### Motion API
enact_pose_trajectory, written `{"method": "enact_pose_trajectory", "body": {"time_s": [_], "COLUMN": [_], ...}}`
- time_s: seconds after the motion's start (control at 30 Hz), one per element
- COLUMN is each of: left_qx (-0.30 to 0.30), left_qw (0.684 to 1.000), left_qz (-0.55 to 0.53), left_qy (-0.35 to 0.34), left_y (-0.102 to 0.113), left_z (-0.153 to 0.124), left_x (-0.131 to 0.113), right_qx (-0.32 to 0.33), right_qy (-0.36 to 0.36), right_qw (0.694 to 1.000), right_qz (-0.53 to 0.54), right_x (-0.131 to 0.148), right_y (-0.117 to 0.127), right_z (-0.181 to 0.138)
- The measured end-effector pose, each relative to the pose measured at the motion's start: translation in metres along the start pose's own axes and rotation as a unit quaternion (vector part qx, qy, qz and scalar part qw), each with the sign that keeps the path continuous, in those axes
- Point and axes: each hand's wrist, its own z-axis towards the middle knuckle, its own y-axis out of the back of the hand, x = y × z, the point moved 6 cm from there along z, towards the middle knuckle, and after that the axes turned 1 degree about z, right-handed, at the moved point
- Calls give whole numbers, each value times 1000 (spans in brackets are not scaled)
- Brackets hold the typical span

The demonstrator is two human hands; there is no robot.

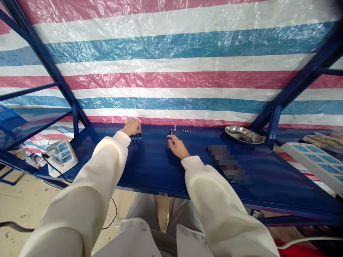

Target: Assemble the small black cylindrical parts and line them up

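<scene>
My left hand (132, 127) reaches to the back of the blue shelf (150, 167), fingers curled down over a few small dark upright pieces (137, 136) standing there. My right hand (177, 145) rests on the shelf nearer the middle, fingers curled, its fingertips touching a small black piece (170, 132). A small white piece (174, 126) stands just behind it. A short row of several tiny dark parts (185, 131) lies to the right of my right hand. Both arms wear white sleeves.
A round metal dish (243, 134) sits at the back right by a blue post (271, 130). A white power strip (61, 156) lies on the left edge, another (313, 160) at the right. A striped tarp (171, 64) closes the back. A blurred patch (227, 164) lies on the shelf.
</scene>
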Motion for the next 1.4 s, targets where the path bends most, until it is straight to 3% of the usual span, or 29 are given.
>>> {"method": "enact_pose_trajectory", "body": {"time_s": [1.4], "left_qx": [0], "left_qw": [1000], "left_qz": [-16], "left_qy": [3], "left_y": [-7], "left_z": [-2], "left_x": [4], "right_qx": [7], "right_qy": [-3], "right_qw": [1000], "right_qz": [-11], "right_x": [-4], "right_y": [-1], "right_z": [-1]}}
